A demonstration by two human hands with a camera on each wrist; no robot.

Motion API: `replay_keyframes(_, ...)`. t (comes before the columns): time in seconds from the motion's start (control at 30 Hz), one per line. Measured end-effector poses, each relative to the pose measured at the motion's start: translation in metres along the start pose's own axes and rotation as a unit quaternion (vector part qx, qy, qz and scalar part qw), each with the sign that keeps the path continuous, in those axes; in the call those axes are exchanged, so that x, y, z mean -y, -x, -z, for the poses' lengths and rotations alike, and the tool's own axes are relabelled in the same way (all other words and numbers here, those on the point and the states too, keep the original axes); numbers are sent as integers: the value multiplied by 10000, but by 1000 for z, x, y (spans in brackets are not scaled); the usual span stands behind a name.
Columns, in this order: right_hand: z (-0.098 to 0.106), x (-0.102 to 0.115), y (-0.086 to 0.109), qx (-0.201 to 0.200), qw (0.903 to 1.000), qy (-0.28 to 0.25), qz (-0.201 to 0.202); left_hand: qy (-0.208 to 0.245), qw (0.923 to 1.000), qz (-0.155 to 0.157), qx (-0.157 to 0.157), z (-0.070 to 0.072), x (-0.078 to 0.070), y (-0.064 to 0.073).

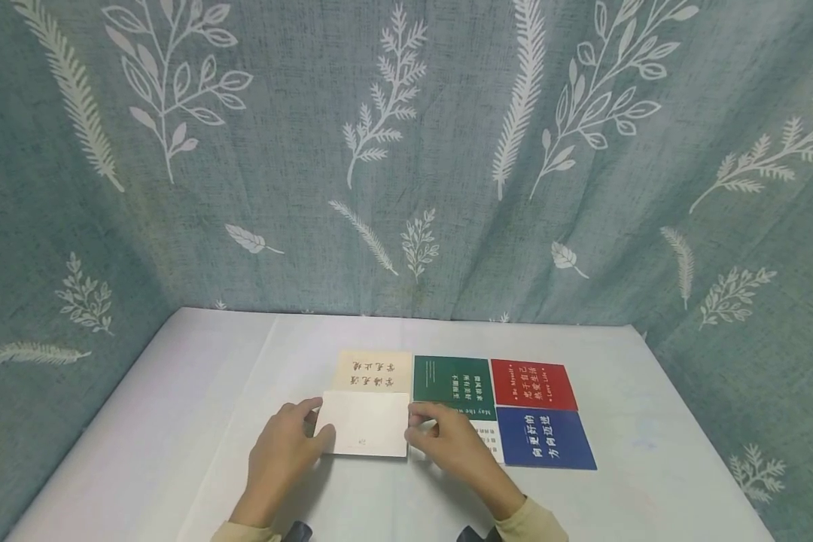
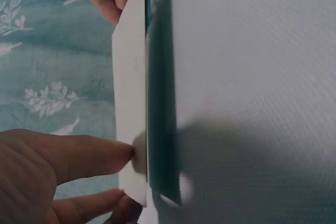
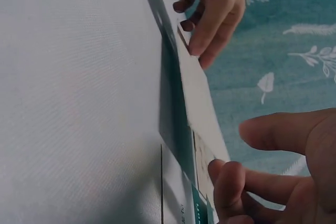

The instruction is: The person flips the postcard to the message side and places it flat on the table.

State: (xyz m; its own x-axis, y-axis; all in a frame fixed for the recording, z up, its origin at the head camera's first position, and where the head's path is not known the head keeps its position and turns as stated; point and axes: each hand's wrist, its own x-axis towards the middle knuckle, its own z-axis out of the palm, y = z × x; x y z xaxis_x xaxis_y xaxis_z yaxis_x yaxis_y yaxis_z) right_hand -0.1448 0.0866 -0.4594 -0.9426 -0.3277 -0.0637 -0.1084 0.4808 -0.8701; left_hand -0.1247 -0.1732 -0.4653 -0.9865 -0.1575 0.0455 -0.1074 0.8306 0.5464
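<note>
A thin cream notebook [image 1: 363, 420] with a small mark near its lower edge is in front of the person. My left hand [image 1: 281, 450] pinches its left end, thumb on the upper face and fingers beneath, as the left wrist view shows. At the opposite end is my right hand [image 1: 455, 444], fingertips right at the edge; its thumb [image 3: 268, 129] stands apart from the bent fingers in the right wrist view. Below the notebook, a dark teal strip [image 2: 164, 108] shows along the table. A cream notebook with lettering [image 1: 373, 369] lies just behind, partly covered.
To the right lie a green notebook [image 1: 447, 376], a red one [image 1: 535, 384] and a blue one [image 1: 545, 438], edges close together. A white lettered one [image 1: 489, 436] is partly hidden by my right hand. Patterned teal cloth [image 1: 406, 226] hangs behind the white table [image 1: 650, 467].
</note>
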Motion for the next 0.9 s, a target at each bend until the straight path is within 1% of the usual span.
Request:
replay_keyframes(0.2, -1, 1, -2, 133, 9997, 78, -199, -252, 9997, -2, -22, -2, -4, -1)
replay_keyframes(0.43, -3, -2, -4, 237, 9992, 91, -296, -474, 9989, -11, -33, -3, -5, -2)
replay_keyframes(0.7, -4, -2, -6, 349, 9988, 114, -314, -534, 9985, 131, 42, -5, -4, -1)
replay_keyframes(0.9, -4, -2, -7, 350, 9985, 264, -322, -563, 9983, 122, 33, -6, -5, -2)
